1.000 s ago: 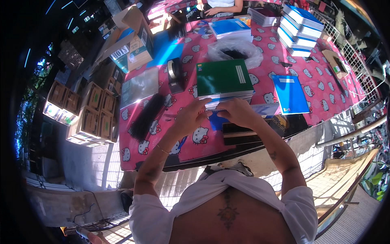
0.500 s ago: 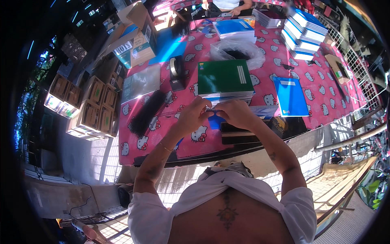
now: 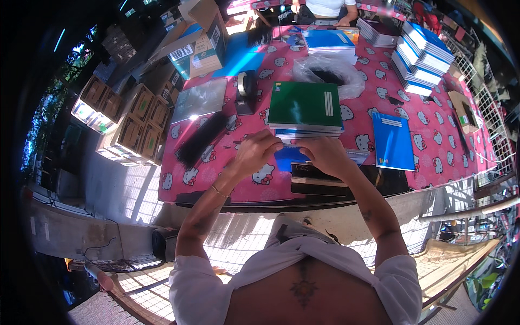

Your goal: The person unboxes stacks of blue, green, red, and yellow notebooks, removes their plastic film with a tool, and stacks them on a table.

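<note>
My left hand (image 3: 257, 153) and my right hand (image 3: 326, 156) are both closed, with thumb and fingers pinched together. They face each other at the near edge of a stack of notebooks topped by a green notebook (image 3: 304, 104). Whatever sits between the fingertips is too small or hidden to make out. Between and below them shows a blue sheet or cover (image 3: 290, 156). Beside my right wrist is a dark brown and black block-like object (image 3: 317, 181). A blue notebook (image 3: 393, 141) lies to the right, and a bundle of thin black strands (image 3: 203, 141) to the left.
A black tape dispenser (image 3: 246, 92) and a clear plastic sheet (image 3: 199, 101) lie at left. Beyond the stack is a plastic bag (image 3: 346, 81). Notebook stacks (image 3: 422, 62) stand at far right, an open carton (image 3: 200, 46) at far left. Another person (image 3: 325, 8) is across the table.
The view has shifted, so the table things appear farther right. Both hands stay by the stack's near edge; my left fingers have turned slightly and look more tightly drawn together.
</note>
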`<state>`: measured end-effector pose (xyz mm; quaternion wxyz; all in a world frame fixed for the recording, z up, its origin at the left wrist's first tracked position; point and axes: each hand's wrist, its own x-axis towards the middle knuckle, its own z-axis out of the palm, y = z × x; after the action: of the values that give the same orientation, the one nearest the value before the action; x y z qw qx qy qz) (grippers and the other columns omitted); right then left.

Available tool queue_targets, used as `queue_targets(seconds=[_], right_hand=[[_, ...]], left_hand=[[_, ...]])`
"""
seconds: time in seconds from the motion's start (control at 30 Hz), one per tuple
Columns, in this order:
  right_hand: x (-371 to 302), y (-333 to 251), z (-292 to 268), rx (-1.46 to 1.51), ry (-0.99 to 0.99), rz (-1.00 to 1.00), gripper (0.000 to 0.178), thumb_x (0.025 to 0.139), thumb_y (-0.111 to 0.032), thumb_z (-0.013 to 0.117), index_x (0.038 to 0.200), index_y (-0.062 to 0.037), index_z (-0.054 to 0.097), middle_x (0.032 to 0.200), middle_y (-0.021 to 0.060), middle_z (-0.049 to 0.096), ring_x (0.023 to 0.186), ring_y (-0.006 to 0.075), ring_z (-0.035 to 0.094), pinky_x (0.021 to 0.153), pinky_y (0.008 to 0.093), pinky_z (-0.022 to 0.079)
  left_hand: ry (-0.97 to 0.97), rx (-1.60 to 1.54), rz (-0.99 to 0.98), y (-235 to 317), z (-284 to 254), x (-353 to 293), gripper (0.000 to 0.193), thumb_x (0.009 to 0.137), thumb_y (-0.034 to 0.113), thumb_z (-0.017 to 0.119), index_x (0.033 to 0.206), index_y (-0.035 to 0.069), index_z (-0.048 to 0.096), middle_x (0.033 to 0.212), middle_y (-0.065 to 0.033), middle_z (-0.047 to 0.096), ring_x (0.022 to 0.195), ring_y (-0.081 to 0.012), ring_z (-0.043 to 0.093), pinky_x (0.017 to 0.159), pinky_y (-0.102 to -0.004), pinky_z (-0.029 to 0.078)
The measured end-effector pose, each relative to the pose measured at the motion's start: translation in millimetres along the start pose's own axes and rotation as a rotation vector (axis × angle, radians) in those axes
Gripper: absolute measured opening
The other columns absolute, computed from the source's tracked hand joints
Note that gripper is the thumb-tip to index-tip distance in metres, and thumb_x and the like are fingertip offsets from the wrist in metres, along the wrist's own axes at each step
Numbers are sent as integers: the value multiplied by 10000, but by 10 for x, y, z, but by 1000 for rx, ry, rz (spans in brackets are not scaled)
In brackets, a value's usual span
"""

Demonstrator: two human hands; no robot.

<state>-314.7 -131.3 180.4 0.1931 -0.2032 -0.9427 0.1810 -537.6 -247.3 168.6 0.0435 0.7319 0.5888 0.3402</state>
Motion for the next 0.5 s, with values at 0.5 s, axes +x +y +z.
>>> queue_targets(seconds=[0.5], right_hand=[[70, 43, -7, 7, 74, -1, 183, 886, -208, 660, 1054, -162, 714, 823, 125, 708, 757, 326, 695, 648, 456, 541]], left_hand=[[227, 565, -148, 238, 463, 131, 692, 908, 504, 595, 1355, -14, 492, 1392, -220, 485, 1305, -436, 447, 1073, -601, 323]])
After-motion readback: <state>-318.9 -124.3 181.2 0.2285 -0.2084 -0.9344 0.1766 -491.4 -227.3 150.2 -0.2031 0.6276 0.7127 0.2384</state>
